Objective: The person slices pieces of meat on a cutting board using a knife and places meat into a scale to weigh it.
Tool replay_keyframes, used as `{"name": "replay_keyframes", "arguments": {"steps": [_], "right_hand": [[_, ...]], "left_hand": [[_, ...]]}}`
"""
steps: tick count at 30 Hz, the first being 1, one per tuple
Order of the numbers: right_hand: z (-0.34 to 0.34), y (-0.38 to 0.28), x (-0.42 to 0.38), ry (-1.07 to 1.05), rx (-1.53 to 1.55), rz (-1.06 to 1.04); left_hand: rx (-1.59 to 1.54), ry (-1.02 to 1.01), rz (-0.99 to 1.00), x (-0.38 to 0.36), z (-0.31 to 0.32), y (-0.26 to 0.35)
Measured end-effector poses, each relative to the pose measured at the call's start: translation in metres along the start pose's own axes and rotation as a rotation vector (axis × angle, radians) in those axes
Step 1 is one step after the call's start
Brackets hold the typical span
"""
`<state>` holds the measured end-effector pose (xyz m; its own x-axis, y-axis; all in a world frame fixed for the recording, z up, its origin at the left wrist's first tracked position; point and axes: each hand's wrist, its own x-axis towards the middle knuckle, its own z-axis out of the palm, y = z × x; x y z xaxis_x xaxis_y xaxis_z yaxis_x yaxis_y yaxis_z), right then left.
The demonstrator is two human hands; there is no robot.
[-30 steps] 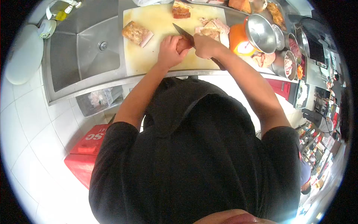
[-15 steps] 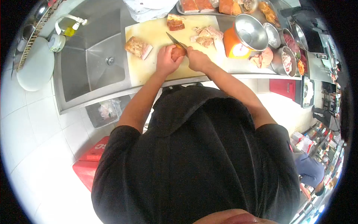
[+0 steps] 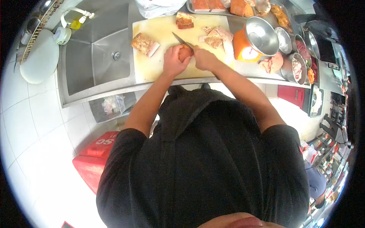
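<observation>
Steadying a rounded, reddish piece of meat [image 3: 185, 54] on the pale, yellow-stained cutting board [image 3: 152, 70], near the front edge of the worktop [image 3: 247, 70], the left hand [image 3: 175, 61] curls around it; the right hand [image 3: 205, 59] grips a knife [image 3: 182, 40], blade slanting by the meat's far right side, contact unclear to me. Good control here, I judge, wants tucked fingertips and level strokes. Toward the board's left edge lies a blocky slab [image 3: 144, 44], crusted above, pale-faced; rightward, ragged meat scraps [image 3: 215, 36].
</observation>
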<state>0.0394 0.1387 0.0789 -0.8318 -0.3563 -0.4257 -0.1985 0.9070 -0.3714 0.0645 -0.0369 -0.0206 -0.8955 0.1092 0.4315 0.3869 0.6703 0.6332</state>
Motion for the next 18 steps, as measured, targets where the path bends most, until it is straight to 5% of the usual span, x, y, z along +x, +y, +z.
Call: {"name": "replay_keyframes", "arguments": {"steps": [8,14,18], "right_hand": [[-0.031,-0.007,0.005,-0.235,-0.058,0.006],[0.016,0.018,0.011,0.061,-0.031,-0.141],[0.008,0.010,0.009,0.028,-0.025,-0.071]], "left_hand": [[-0.007,-0.042,-0.011,-0.004,0.003,0.008],[0.004,-0.022,-0.036,0.001,-0.001,0.007],[0.035,-0.055,-0.072,0.001,0.002,0.004]]}}
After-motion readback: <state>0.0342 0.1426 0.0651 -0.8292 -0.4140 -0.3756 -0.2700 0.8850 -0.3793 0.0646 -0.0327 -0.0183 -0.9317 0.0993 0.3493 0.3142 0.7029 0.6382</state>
